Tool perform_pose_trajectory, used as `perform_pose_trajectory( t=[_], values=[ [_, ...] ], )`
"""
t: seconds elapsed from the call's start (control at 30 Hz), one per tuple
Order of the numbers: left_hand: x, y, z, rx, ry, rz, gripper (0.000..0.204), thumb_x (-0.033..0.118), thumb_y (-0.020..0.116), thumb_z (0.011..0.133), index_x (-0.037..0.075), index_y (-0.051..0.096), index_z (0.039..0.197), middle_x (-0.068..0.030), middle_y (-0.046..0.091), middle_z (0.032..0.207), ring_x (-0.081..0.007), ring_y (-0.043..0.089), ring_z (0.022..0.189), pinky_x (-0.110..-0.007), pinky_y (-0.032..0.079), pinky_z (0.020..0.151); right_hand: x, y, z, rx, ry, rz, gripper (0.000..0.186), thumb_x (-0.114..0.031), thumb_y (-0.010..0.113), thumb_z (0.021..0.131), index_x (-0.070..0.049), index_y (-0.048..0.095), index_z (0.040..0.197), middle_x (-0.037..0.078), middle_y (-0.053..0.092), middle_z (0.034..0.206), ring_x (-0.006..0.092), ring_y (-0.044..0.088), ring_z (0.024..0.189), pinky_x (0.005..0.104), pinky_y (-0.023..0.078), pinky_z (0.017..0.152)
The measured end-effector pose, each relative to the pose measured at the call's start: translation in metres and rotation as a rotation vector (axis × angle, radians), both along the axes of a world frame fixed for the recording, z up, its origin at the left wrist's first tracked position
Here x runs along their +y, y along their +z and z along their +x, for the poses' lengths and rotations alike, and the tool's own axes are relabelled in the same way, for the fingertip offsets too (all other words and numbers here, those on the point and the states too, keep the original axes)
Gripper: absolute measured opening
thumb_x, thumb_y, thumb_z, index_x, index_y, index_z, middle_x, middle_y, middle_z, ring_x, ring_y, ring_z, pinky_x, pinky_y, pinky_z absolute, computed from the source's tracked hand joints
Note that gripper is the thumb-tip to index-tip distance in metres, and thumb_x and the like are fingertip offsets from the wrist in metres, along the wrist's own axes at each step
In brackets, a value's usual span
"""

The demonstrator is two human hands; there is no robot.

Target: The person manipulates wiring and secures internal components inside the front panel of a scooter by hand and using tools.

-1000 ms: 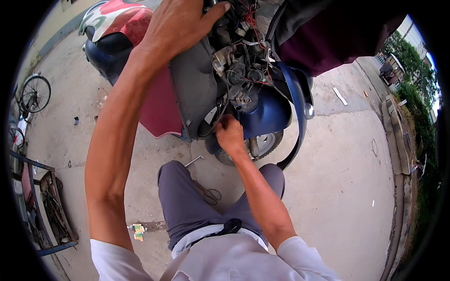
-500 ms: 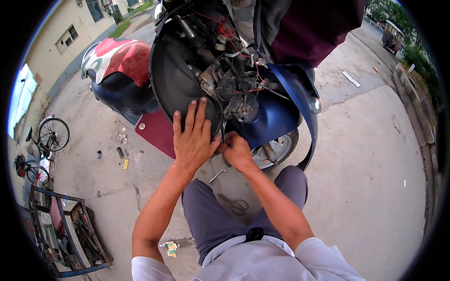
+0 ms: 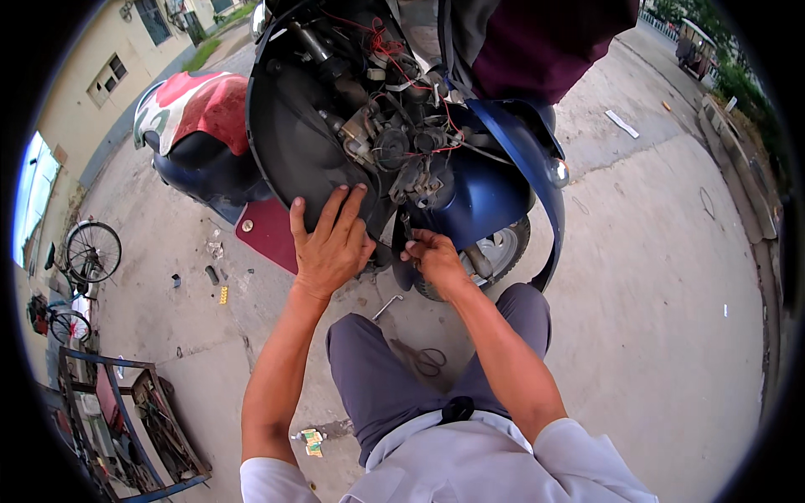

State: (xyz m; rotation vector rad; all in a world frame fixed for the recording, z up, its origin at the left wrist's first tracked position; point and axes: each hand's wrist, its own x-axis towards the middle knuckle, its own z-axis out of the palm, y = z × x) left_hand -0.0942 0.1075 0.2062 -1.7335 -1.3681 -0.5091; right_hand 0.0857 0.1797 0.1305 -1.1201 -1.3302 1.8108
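Observation:
In front of me stands a scooter with its front opened up. My left hand [image 3: 329, 251] lies on the lower part of the black inner panel [image 3: 293, 138], its fingers stretched out over the surface. Just to its right, my right hand [image 3: 434, 258] is closed in a pinch around a slim dark metal tool [image 3: 407, 225], its exact kind unclear. That tool points up toward the exposed metal parts [image 3: 423, 184] beside the blue front fender [image 3: 482, 197]. Red wires [image 3: 386, 46] and black hoses run above. The front wheel [image 3: 503, 247] shows below the fender.
A wrench [image 3: 388, 307] and scissors [image 3: 428, 360] lie on the concrete between my legs. The scooter's seat [image 3: 201, 109] carries a red and camouflage cover. At left are bicycles [image 3: 92, 251] and a metal-framed box of parts [image 3: 134, 419]. Small litter [image 3: 310, 440] lies nearby.
My hands have drawn apart: the left thumb was beside the right fingers, and now a gap separates them. The dark tool shows more clearly. The whole view has shifted slightly.

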Motion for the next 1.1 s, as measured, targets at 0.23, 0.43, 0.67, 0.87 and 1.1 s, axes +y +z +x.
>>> perform_pose_trajectory(
  t=[0.23,0.43,0.67,0.87,1.1],
  values=[
    [0.000,-0.001,0.002,-0.002,-0.011,0.006,0.014,0.021,0.068,0.075,0.012,0.057,0.076,0.0025,0.065,0.136,-0.0176,0.059,0.126,-0.059,0.020,0.119,-0.003,0.009,-0.001,0.006,-0.043,0.067,0.032,-0.006,0.056,0.095,0.008,0.062,0.123,0.009,0.072,0.087,0.0153,0.065,0.078,0.0305,0.050,0.073],
    [-0.004,-0.003,0.006,-0.005,-0.002,-0.018,0.016,0.025,0.070,0.078,0.013,0.059,0.078,0.0008,0.064,0.138,-0.0168,0.058,0.128,-0.055,0.023,0.117,-0.024,0.036,0.014,-0.110,-0.105,0.427,0.025,-0.009,0.052,0.094,0.004,0.062,0.114,0.012,0.070,0.083,0.0228,0.067,0.077,0.0349,0.051,0.075],
    [-0.006,-0.007,0.003,-0.003,-0.014,0.000,0.015,0.028,0.070,0.079,0.014,0.064,0.080,0.0006,0.066,0.133,-0.0154,0.058,0.128,-0.053,0.026,0.117,-0.009,0.115,-0.015,-0.132,-0.327,1.009,0.015,-0.014,0.071,0.092,0.000,0.068,0.098,0.010,0.060,0.081,0.0214,0.057,0.063,0.0357,0.046,0.060],
    [-0.004,-0.007,0.001,-0.001,-0.033,-0.016,0.017,0.029,0.073,0.077,0.014,0.065,0.080,-0.0001,0.067,0.129,-0.0165,0.057,0.128,-0.054,0.028,0.115,0.014,0.137,-0.038,-0.490,-0.292,1.316,0.019,-0.024,0.068,0.092,-0.010,0.074,0.103,0.010,0.068,0.095,0.0358,0.071,0.081,0.0488,0.053,0.067],
    [-0.002,-0.013,0.002,0.001,-0.055,0.014,0.017,0.027,0.074,0.075,0.013,0.066,0.080,-0.0015,0.068,0.125,-0.0173,0.057,0.126,-0.051,0.031,0.113,0.018,0.144,-0.045,-0.633,-0.228,1.333,0.017,-0.022,0.067,0.090,-0.007,0.074,0.093,0.013,0.069,0.091,0.0382,0.071,0.076,0.0503,0.054,0.065]
  ],
)
